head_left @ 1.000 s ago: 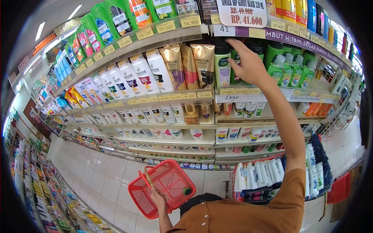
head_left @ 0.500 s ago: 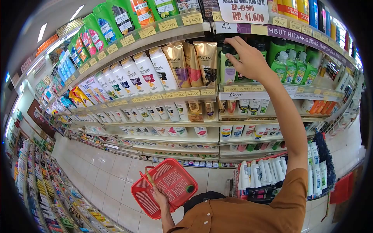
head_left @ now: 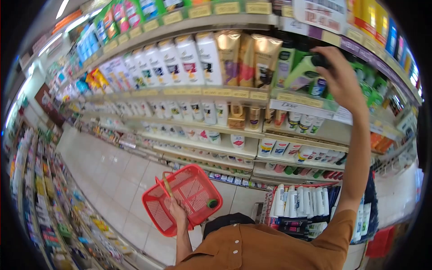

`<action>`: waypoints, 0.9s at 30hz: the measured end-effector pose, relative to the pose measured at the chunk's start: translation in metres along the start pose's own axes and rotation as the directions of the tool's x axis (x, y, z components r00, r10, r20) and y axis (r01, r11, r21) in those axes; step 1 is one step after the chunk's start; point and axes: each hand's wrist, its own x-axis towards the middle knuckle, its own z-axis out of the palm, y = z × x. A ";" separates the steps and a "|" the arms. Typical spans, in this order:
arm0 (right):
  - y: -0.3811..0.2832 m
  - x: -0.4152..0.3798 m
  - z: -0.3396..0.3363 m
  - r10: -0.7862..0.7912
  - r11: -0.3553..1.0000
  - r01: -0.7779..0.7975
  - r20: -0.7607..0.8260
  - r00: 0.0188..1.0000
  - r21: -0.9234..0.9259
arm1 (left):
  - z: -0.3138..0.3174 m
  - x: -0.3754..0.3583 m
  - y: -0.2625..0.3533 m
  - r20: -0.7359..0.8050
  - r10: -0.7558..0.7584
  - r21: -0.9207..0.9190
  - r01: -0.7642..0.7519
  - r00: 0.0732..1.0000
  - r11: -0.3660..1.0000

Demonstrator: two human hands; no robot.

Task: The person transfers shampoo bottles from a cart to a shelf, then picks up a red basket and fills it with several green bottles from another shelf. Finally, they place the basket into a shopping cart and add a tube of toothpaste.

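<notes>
Your right hand (head_left: 342, 76) is raised to the shelf (head_left: 310, 107) and wrapped around the dark cap of a light green shampoo bottle (head_left: 300, 72). The fingers are curled shut on the top of it, and the bottle hangs tilted below and to the left of your grip, its base swung out past the shelf edge. It looks lifted off its row but not clear of the shelf: it sits in front of the other green bottles (head_left: 366, 85) just behind your hand, with the gold Pantene tubes (head_left: 252, 56) further to the left of the grip.

Your left hand (head_left: 176, 208) is down low, closed on the handle of the red shopping basket (head_left: 182, 204). The basket hangs well below and to the left of the held bottle. Inside it there is one small green-capped item (head_left: 212, 204) near the far corner; the rest of its mesh floor shows bare.

As it stands, the picking-up part appears nearly done, since the bottle is in your hand and off its spot. Bringing it down is what I judge remains: nothing of that bottle is near the basket yet.

The frame is motion-blurred, so the bottle's label cannot be read.
</notes>
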 end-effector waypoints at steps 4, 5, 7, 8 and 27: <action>-0.034 -0.029 -0.026 0.108 0.994 -0.111 -0.130 0.986 -0.020 | 0.000 0.002 0.002 0.018 0.047 -0.081 -0.045 0.999 0.996; -0.036 -0.040 -0.032 0.122 0.992 -0.119 -0.111 0.986 0.029 | 0.003 -0.005 0.014 0.072 0.026 -0.112 -0.017 0.997 0.994; -0.041 -0.066 -0.028 0.084 0.990 -0.069 -0.117 0.990 0.126 | 0.009 -0.007 0.021 0.053 0.041 -0.092 -0.036 0.998 0.995; -0.050 -0.077 -0.023 0.124 0.974 -0.105 -0.086 0.989 0.199 | 0.009 -0.010 0.023 0.062 0.059 -0.079 -0.054 0.996 0.995; -0.178 -0.237 0.329 -0.129 0.848 -0.171 0.508 0.852 0.502 | 0.045 -0.047 0.073 0.170 0.142 0.002 -0.144 0.975 0.990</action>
